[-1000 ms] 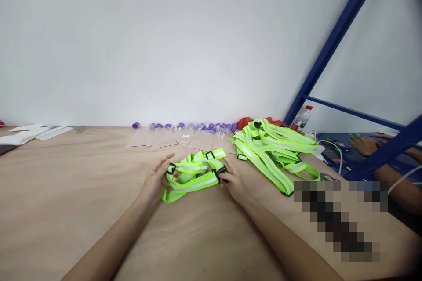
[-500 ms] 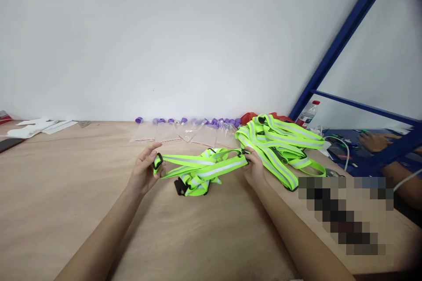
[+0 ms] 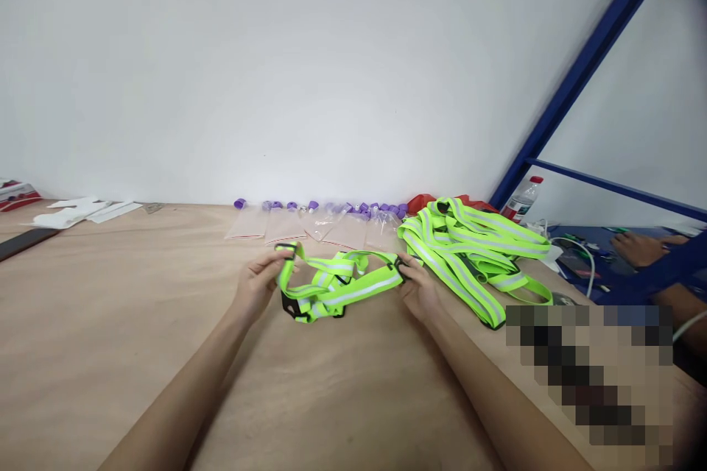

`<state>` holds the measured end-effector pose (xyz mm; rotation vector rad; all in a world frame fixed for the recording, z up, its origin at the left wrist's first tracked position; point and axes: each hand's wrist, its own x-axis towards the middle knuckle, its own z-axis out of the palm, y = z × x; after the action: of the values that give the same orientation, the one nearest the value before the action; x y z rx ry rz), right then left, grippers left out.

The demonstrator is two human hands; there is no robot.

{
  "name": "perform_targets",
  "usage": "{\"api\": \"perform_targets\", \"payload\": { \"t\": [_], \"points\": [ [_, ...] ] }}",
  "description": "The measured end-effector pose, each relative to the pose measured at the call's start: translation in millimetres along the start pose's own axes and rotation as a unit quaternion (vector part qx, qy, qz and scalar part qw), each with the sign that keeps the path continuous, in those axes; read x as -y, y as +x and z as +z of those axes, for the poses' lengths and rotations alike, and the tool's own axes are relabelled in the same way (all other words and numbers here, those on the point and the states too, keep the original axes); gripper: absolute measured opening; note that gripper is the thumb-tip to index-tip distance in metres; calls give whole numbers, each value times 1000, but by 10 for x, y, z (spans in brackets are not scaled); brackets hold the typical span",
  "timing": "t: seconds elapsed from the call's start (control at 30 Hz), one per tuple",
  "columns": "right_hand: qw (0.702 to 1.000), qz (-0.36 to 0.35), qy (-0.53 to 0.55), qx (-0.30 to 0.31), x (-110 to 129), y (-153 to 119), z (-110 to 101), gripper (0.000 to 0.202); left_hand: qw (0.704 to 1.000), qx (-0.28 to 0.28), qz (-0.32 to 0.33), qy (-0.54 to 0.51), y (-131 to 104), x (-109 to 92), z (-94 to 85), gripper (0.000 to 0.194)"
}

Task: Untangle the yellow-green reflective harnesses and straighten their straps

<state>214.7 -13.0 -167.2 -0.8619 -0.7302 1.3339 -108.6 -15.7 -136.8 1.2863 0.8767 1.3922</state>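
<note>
From where I stand, a fluorescent yellow-green webbing strap with silver stripes and black buckles (image 3: 364,285) hangs between both hands at the lower centre of the frame. The left hand (image 3: 257,281) pinches a loop by its buckle; the right hand (image 3: 420,287) grips the other end. A heap of matching yellow-green straps (image 3: 442,257) crowds the right hand. Behind lie clear plastic bags (image 3: 284,224) and small purple objects (image 3: 364,210); a red-capped clear bottle (image 3: 523,199) stands centre right. Half a second ago, the hands were farther apart, the left-hand loop pulled straighter.
</note>
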Motion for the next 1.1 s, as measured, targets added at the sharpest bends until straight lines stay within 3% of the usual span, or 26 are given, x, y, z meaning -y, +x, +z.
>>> {"api": "perform_targets", "payload": {
  "t": [0.13, 0.27, 0.33, 0.4, 0.43, 0.53, 0.63, 0.7, 0.83, 0.97, 1.1],
  "points": [
    [994, 50, -19, 95, -144, -205, 216, 35, 988, 98, -23, 114, -180, 98, 296, 31],
    [977, 63, -68, 192, -299, -382, 361, 37, 904, 247, 12, 349, -350, 74, 589, 58],
    [966, 40, -126, 222, -328, -430, 388, 38, 886, 276, 39, 371, -398, 73, 664, 44],
    [956, 1, -169, 240, -323, -455, 390, 45, 896, 281, 33, 342, -425, 89, 677, 22],
    [952, -19, -176, 251, -314, -463, 385, 51, 908, 280, 8, 311, -434, 100, 666, 23],
    [941, -34, -177, 286, -302, -493, 361, 87, 942, 272, -74, 183, -453, 128, 605, 44],
    [922, -9, -237, 307, -322, -551, 366, 117, 959, 255, -83, 95, -467, 137, 569, 56],
    [915, -16, -281, 288, -326, -586, 399, 106, 963, 242, -98, 74, -462, 140, 564, 55],
    [937, -64, -291, 183, -245, -547, 446, 57, 976, 176, -116, 50, -376, 127, 514, 57],
    [967, -115, -227, 15, -136, -327, 301, 31, 991, 61, 30, 116, -226, 35, 322, 50],
    [973, -134, -145, -123, -72, -42, 19, 34, 962, -91, 172, 192, -102, -105, 84, 41]
  ]
}}
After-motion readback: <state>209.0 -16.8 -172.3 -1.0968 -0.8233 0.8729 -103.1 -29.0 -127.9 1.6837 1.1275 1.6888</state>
